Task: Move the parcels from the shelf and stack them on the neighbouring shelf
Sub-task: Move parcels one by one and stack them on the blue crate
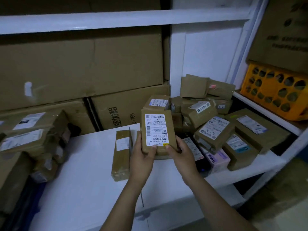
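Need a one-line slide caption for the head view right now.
Left hand and right hand grip a brown cardboard parcel with white label above the white shelf.

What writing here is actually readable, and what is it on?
"0-766": sideways on the large brown cardboard box at the back.
"ses": on the pink box.
The white label on the brown parcel gripped by left hand and right hand: print too small.
Labels on the other parcels: blurred.
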